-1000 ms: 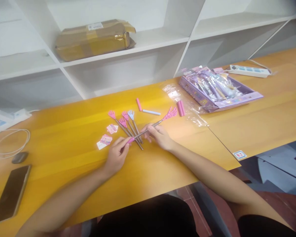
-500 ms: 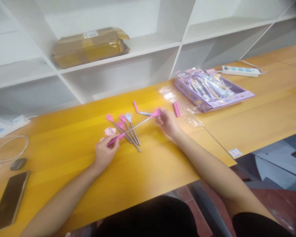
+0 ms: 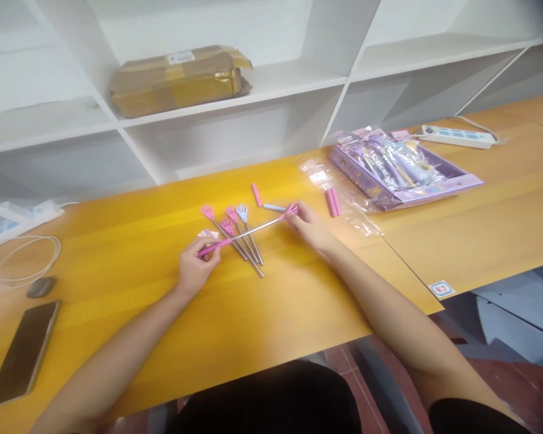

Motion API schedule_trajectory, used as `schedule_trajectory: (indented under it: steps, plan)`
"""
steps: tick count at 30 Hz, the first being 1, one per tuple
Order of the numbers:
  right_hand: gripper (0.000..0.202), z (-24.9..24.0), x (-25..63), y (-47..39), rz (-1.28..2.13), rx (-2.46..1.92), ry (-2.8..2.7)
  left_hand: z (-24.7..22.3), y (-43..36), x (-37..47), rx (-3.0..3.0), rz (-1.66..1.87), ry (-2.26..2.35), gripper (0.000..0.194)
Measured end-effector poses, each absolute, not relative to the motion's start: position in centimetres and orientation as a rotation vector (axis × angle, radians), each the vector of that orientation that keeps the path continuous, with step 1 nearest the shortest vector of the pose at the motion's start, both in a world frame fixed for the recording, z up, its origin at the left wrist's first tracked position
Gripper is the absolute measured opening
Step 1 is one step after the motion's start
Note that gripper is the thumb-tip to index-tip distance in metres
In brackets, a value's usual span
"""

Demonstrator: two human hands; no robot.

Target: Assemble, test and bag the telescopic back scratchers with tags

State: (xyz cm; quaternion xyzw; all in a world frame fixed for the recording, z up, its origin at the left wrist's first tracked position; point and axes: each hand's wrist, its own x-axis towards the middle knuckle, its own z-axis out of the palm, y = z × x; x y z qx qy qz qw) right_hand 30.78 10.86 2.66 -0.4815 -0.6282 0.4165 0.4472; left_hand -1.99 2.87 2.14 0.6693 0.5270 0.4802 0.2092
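Note:
A metal rod (image 3: 256, 229) with a pink handle and a small pink hand-shaped head stretches between my hands. My left hand (image 3: 196, 263) is closed round its pink handle. At the other end, the fingers of my right hand (image 3: 308, 224) pinch the pink head. Beneath the rod lie several metal rods with hand-shaped heads, pink ones and a blue one (image 3: 242, 212). A pink tube (image 3: 256, 194) and a light blue tube (image 3: 274, 207) lie behind them, and more pink tubes (image 3: 332, 202) rest right of my right hand.
A purple box (image 3: 438, 190) of wrapped items stands at the right, with clear plastic bags (image 3: 359, 217) beside it. Behind it is a power strip (image 3: 459, 137). A phone (image 3: 23, 352) and a dark mouse-like object (image 3: 41, 287) lie left. A taped parcel (image 3: 181, 81) sits on the shelf.
My right hand's fingers have closed more over the pink head, and the rod between my hands looks slightly shorter and flatter. The whole view has shifted a little.

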Motion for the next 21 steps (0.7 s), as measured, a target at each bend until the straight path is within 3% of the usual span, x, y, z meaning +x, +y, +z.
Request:
schedule_trajectory:
  steps: [11, 21]
  plan:
    - [0.022, 3.6, 31.5, 10.7, 0.925, -1.296, -1.725, 2.4, 2.9, -1.8, 1.926, 1.328, 1.38, 0.008]
    - [0.031, 3.5, 31.3, 9.8, 0.913, -1.242, -1.776, 1.8, 3.0, -2.0, 1.895, 1.319, 1.438, 0.012]
